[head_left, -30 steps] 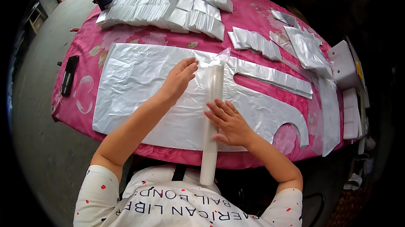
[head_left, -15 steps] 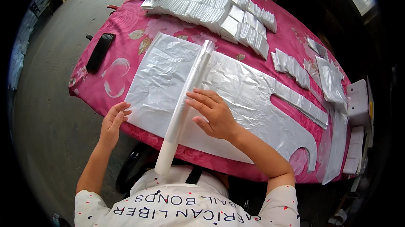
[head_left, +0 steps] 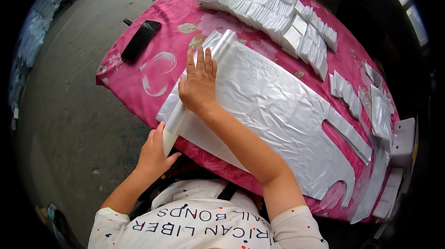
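Observation:
A thin white plastic apron (head_left: 264, 96) lies flat and slightly crinkled across the table, its curved cut-outs toward the right. Across its left part rests a long pale tube (head_left: 170, 138) with clear film around it. My right hand (head_left: 199, 80) lies on the tube, palm down with fingers stretched toward its far end. At the tube's near end, my left hand (head_left: 155, 152) touches its left side, with the thumb spread away. A narrow strip of plastic shows left of the tube.
Rows of folded white plastic packets (head_left: 264, 6) fill the far side, with a smaller group (head_left: 345, 94) at right. A black phone (head_left: 141, 40) lies at far left on the pink flowered tablecloth (head_left: 123, 70). White plastic boxes (head_left: 402, 142) stand at the right edge.
The tube has moved left over the apron, covering more of its left part. My right hand has slid left and farther up the tube; my left hand has come to its near end.

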`<state>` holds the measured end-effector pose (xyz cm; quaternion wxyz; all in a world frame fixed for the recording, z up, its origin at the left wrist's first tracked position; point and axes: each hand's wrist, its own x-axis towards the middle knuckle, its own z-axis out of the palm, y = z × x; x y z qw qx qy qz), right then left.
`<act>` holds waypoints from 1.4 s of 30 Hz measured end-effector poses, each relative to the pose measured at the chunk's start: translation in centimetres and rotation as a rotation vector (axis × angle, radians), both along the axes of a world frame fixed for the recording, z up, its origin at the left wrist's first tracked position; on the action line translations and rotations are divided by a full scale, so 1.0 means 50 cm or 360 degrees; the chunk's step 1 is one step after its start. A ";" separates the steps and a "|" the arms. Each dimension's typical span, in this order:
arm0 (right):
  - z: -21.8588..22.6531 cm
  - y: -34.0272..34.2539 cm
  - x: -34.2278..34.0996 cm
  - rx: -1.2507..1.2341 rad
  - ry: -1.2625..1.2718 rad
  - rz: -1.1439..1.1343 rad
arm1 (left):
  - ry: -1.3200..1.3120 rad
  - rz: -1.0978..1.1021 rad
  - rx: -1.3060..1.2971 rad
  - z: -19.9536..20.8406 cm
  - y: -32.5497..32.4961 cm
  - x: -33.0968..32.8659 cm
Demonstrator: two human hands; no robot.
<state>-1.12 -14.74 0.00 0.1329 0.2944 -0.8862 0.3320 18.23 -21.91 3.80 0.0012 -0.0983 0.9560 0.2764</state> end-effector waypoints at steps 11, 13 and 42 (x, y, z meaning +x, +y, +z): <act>0.120 0.143 0.037 -0.2463 -0.1990 0.0657 | -0.0806 -0.0355 0.2885 0.008 0.030 -0.007; 0.141 0.178 0.042 -0.2348 -0.1836 0.0571 | -0.0834 -0.0243 0.2802 0.027 0.065 -0.028; 0.047 0.612 0.011 -0.1095 -0.1616 -0.0318 | -0.1888 -0.0243 0.2295 -0.081 0.083 -0.003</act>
